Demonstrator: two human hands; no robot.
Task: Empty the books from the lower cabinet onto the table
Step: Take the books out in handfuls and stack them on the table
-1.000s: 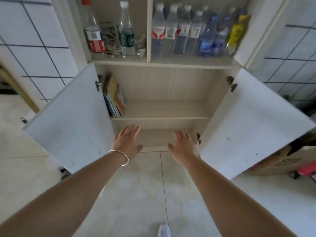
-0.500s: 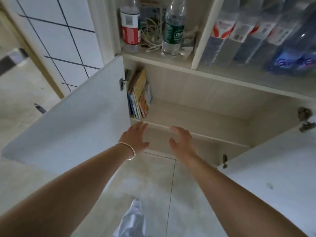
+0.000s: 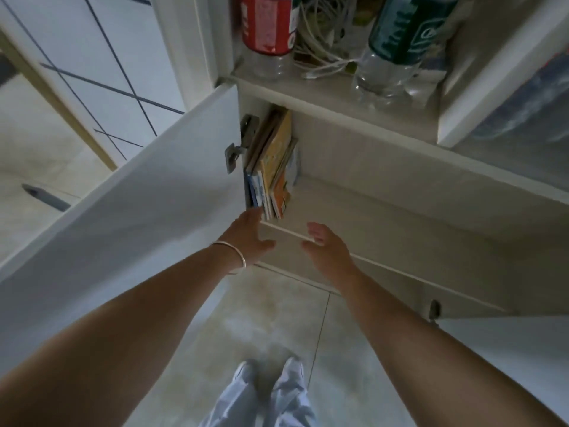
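Standing on a pale tiled floor (image 3: 271, 306), a person faces an open lower cabinet (image 3: 385, 192). Both hands are spread and hold nothing: the left hand (image 3: 249, 234) reaches just below the books (image 3: 272, 167), leaning against the shelf's left wall; the right hand (image 3: 323, 246) hovers nearby. Bottles (image 3: 397, 44) stand above, beside the white door (image 3: 147, 195).

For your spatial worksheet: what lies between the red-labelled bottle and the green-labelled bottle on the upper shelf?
In the head view, a tangle of pale cables lies on the shelf between the red-labelled bottle and the green-labelled bottle.
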